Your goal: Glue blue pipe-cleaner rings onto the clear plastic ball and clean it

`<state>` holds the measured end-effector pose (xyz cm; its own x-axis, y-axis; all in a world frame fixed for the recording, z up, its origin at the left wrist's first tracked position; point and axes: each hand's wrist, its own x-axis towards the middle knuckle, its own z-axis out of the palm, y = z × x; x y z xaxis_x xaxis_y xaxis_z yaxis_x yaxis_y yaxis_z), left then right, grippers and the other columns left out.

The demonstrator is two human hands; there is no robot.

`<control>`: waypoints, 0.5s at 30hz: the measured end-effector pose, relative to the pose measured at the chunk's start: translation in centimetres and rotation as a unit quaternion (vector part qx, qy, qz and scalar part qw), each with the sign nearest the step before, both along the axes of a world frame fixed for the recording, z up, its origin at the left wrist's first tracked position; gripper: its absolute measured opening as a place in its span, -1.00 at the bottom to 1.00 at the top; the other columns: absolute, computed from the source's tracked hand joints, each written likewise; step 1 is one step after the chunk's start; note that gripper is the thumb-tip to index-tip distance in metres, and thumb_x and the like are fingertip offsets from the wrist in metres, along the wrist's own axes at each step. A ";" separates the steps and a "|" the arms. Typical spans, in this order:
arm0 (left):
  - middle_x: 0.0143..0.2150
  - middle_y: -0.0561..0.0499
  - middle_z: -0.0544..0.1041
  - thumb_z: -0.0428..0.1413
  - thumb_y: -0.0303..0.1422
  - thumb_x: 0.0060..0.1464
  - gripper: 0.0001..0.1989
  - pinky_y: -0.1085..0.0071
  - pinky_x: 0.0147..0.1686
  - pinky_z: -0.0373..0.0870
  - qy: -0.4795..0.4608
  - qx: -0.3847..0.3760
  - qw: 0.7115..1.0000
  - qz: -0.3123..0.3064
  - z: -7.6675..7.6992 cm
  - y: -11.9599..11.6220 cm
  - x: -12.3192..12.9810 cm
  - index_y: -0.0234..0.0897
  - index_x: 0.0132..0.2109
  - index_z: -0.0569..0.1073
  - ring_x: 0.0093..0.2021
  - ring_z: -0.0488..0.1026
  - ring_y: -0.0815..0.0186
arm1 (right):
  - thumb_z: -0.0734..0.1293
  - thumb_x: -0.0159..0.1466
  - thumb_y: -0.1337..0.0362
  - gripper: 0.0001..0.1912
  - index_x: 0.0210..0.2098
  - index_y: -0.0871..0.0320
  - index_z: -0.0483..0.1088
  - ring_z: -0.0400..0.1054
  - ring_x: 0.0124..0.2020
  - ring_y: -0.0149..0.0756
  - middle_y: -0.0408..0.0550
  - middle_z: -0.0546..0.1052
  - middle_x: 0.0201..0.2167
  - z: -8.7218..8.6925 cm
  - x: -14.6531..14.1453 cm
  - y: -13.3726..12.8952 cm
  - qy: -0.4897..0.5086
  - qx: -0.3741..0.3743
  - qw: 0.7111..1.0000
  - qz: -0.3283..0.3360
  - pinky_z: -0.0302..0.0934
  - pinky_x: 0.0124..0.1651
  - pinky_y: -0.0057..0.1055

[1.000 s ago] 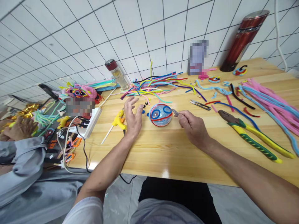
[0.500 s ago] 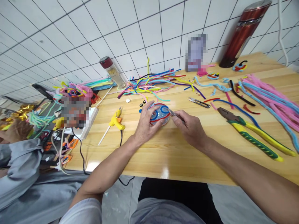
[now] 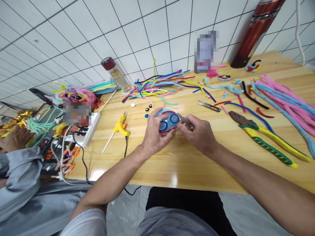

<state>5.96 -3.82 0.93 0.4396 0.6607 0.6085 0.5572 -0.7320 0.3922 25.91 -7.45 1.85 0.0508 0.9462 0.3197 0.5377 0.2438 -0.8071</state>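
Observation:
My left hand [image 3: 154,132] holds a clear plastic piece [image 3: 169,124] that has two blue rings and red edging. Its fingers lie around the left side and cover part of it. My right hand [image 3: 198,131] pinches a slim, dark striped metal tool [image 3: 181,117], whose exact kind I cannot make out. The tool's tip is close to the right-hand blue ring [image 3: 174,118], and the right fingertips are at the piece's right edge. A blue bead-like piece [image 3: 146,115] and small black round pieces [image 3: 148,108] lie just beyond my left hand.
A yellow glue gun [image 3: 120,127] rests to the left, its cord running off the table edge. Thread snips [image 3: 209,106] and yellow-green pliers [image 3: 265,141] lie right. Pipe cleaners [image 3: 157,86] lie behind, near a glass bottle [image 3: 116,75]. Another person's hand [image 3: 17,139] is far left.
The clear piece has turned in my left hand, and both blue rings now show more fully. The striped tool has shifted slightly to the right. The other person's hand has become visible.

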 end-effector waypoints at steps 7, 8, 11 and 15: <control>0.32 -0.24 0.28 0.27 -0.17 0.19 -0.48 -0.11 0.31 0.33 0.018 0.009 1.000 0.000 0.1 -0.1 0.2 -0.15 0.19 0.29 0.37 0.29 -0.01 | 0.29 0.24 0.18 -0.78 -0.51 0.09 0.26 0.11 -0.58 -0.44 -0.25 0.30 -0.63 -0.3 -0.2 0.4 0.002 -0.002 1.000 0.003 0.00 -0.43 -0.44; 0.32 -0.23 0.28 0.27 -0.18 0.18 -0.48 -0.11 0.31 0.33 0.018 0.009 1.000 -0.001 0.1 -0.1 0.2 -0.15 0.19 0.29 0.37 0.29 -0.01 | 0.28 0.23 0.20 -0.79 -0.51 0.09 0.25 0.10 -0.58 -0.45 -0.26 0.29 -0.63 -0.2 -0.2 0.4 0.012 -0.006 1.000 0.010 0.00 -0.43 -0.44; 0.32 -0.21 0.29 0.27 -0.21 0.19 -0.49 -0.12 0.31 0.32 0.021 0.012 1.000 -0.003 0.1 0.0 0.1 -0.14 0.19 0.28 0.38 0.28 -0.01 | 0.28 0.18 0.21 -0.78 -0.54 0.08 0.21 0.05 -0.57 -0.46 -0.27 0.23 -0.64 0.1 -0.1 0.4 0.053 -0.021 0.997 0.046 -0.03 -0.45 -0.45; 0.31 -0.23 0.30 0.28 -0.18 0.18 -0.47 -0.11 0.31 0.32 0.017 0.007 1.000 0.000 0.0 0.2 -0.1 -0.15 0.20 0.28 0.38 0.29 -0.01 | 0.29 0.18 0.21 -0.81 -0.51 0.07 0.21 0.04 -0.54 -0.45 -0.28 0.21 -0.61 0.9 0.5 0.2 0.113 -0.014 0.992 0.046 -0.02 -0.45 -0.44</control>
<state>5.85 -3.65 0.94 0.4614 0.6515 0.6022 0.5697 -0.7379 0.3618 26.44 -7.29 2.71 0.0304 0.9586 0.2830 0.3188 0.2591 -0.9117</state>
